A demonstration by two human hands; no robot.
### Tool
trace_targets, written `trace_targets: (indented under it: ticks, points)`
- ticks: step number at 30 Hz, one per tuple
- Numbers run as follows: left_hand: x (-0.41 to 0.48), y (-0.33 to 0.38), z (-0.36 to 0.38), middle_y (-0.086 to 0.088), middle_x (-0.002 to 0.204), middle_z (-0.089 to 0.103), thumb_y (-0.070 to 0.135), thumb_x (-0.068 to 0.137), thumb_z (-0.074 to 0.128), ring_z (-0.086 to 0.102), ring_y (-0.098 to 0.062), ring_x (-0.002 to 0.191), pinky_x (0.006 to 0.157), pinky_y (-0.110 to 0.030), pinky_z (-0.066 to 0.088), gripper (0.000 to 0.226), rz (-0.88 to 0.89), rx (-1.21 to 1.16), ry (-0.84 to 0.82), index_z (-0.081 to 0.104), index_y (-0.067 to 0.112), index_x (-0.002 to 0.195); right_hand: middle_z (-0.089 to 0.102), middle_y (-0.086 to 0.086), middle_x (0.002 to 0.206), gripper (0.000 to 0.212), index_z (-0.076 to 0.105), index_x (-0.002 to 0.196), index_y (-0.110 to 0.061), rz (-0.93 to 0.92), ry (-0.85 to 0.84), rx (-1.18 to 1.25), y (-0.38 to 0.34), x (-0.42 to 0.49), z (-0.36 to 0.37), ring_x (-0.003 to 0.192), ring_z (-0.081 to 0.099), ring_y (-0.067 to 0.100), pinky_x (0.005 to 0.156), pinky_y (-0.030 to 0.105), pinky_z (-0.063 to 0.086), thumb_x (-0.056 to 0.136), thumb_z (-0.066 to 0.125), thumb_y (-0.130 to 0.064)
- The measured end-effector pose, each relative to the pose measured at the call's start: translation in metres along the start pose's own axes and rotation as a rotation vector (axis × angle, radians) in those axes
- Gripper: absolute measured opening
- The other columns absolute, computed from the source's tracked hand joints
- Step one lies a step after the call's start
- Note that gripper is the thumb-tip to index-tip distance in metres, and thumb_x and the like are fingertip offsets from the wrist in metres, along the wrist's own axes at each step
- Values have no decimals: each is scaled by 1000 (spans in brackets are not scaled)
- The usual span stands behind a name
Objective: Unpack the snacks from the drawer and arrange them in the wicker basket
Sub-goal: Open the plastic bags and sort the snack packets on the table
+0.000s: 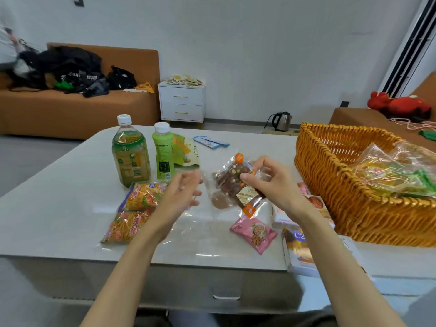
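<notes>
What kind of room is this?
Probably a living room: an orange sofa along the wall, a white drawer cabinet beside it, and a table in front.

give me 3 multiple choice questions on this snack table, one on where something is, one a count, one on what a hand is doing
1. Where is the wicker basket?
A) on the sofa
B) on the right side of the table
C) on the floor

2. How many bottles stand on the table?
A) one
B) two
C) four

3. What is the right hand doing?
A) lying flat on the table
B) gripping a bottle
C) holding a clear packet of brown biscuits

Answers:
1 B, it sits at the table's right end.
2 B, a tea-coloured one and a green one stand side by side.
3 C, its thumb and fingers pinch the packet above the table.
</notes>
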State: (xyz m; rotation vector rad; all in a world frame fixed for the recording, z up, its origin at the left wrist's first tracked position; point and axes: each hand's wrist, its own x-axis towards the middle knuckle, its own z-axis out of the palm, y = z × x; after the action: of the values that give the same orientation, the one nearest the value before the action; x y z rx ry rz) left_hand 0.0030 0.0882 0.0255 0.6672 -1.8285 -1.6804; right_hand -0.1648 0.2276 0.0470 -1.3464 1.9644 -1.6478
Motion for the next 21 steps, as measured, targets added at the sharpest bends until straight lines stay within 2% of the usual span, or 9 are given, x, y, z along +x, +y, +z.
trace_targets:
  ticks: [2, 5, 7, 10, 12, 13, 15, 17, 21]
  points:
    - [-8, 2, -2, 4, 110, 69, 46, 80, 59, 67, -11, 99, 82, -28, 56, 49, 0, -24, -142, 56, 28, 126, 68, -1, 88, 24, 51, 81, -6, -14, -85, -1, -6, -6, 2, 71, 69, 6, 51, 26, 52, 83, 72, -16]
    - [-15, 3, -10, -2, 108, 72, 23, 77, 75, 69, -16, 100, 87, -29, 53, 56, 2, 3, -247, 56, 32, 128, 68, -14, 75, 21, 51, 84, -3, -26, -114, 3, -9, -11, 6, 62, 65, 1, 47, 21, 47, 86, 69, -14]
    - [-17, 1, -14, -3, 109, 72, 11, 70, 83, 69, -23, 100, 89, -32, 52, 65, -22, -2, -253, 55, 26, 128, 56, -21, 53, 22, 49, 87, 3, -44, -77, 20, -6, -13, 6, 42, 46, -2, 40, 11, 32, 88, 67, -10]
    - [-17, -1, -9, -14, 106, 72, 6, 76, 80, 69, -30, 97, 83, -35, 57, 51, -46, -82, -163, 58, 12, 122, 45, -17, 44, 23, 50, 85, 4, -64, -22, 34, -10, -16, 9, 38, 34, 1, 40, 10, 25, 87, 68, -11]
    - [-17, -1, -2, -19, 103, 71, 2, 80, 73, 70, -32, 95, 80, -35, 59, 39, -50, -137, -96, 58, 2, 116, 58, -7, 59, 24, 53, 82, -4, -52, 34, 69, -13, -15, 14, 53, 50, -2, 51, 14, 40, 85, 72, -19]
    - [-17, -3, 1, -19, 101, 72, 1, 80, 72, 70, -31, 91, 80, -36, 59, 36, -51, -166, -67, 56, -1, 112, 65, 1, 75, 29, 55, 81, -10, -43, 102, 69, -9, -13, 16, 71, 61, 3, 63, 23, 49, 83, 75, -30]
    - [-16, -5, 6, -15, 86, 73, -2, 81, 69, 71, -24, 78, 75, -33, 60, 27, -66, -253, -2, 54, -2, 103, 67, 2, 102, 32, 58, 82, -22, 9, 279, 85, 2, -9, 21, 102, 62, 16, 84, 45, 53, 77, 72, -51]
    - [-14, -6, 11, -12, 73, 69, -5, 84, 66, 68, -17, 67, 74, -31, 60, 20, -100, -396, 52, 50, 4, 93, 68, 6, 105, 25, 57, 88, -26, 120, 399, 266, 7, -8, 26, 99, 65, 20, 84, 45, 53, 85, 64, -50]
    - [-12, -4, 17, -11, 64, 68, -10, 84, 61, 69, -17, 64, 76, -35, 60, 25, -146, -641, 82, 44, 8, 89, 69, 5, 95, 19, 47, 100, -19, 331, 327, 620, 7, -6, 40, 81, 68, 15, 73, 30, 55, 99, 48, -38]
